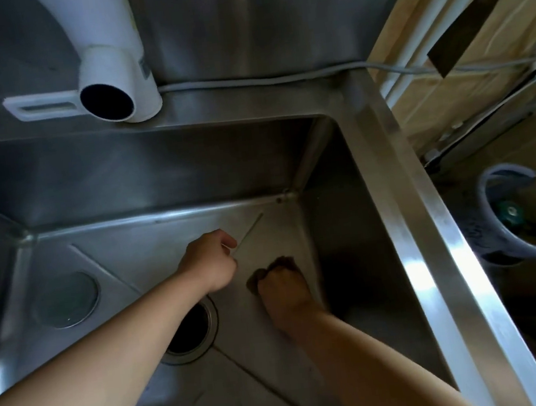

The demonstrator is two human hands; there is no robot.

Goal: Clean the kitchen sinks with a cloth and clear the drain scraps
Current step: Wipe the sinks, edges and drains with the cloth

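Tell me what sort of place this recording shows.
Most likely a kitchen, at the washing-up station: a deep stainless steel sink with an open drain in its floor, a white spout over the back rim, and both hands down inside the basin.

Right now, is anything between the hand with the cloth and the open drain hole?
Yes. The left forearm reaches across the drain hole, covering its left part. The right hand grips the dark cloth beside it; bare sink floor separates them.

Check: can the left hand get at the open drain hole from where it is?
Probably yes. The left hand is closed just beyond the drain hole, its forearm passing over the near edge. Nothing lies between them; the right hand grips a dark cloth off to the side.
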